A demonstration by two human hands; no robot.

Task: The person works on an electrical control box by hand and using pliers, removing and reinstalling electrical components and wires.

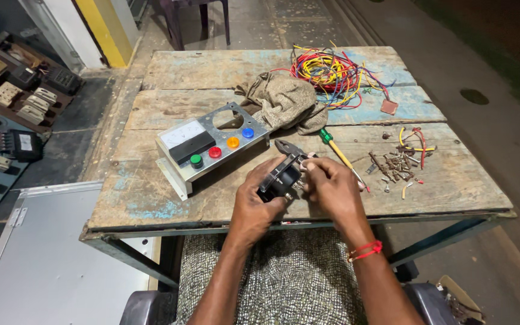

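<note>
My left hand (254, 201) grips a small black box-shaped electrical part (280, 177) from its left side, just above the near edge of the worn wooden table (151, 198). My right hand (332, 183) closes on the part's right side, fingertips at its small metal fittings. A pair of pliers (288, 147) lies just beyond the part. A screwdriver with a green and yellow handle (336, 150) lies to the right of my hands.
A grey metal panel (212, 147) with a white meter, a round hole and green, red, orange and blue lamps sits left of my hands. A crumpled cloth (284, 102), a tangle of coloured wires (329, 72) and several loose screws (392, 165) lie farther back and right.
</note>
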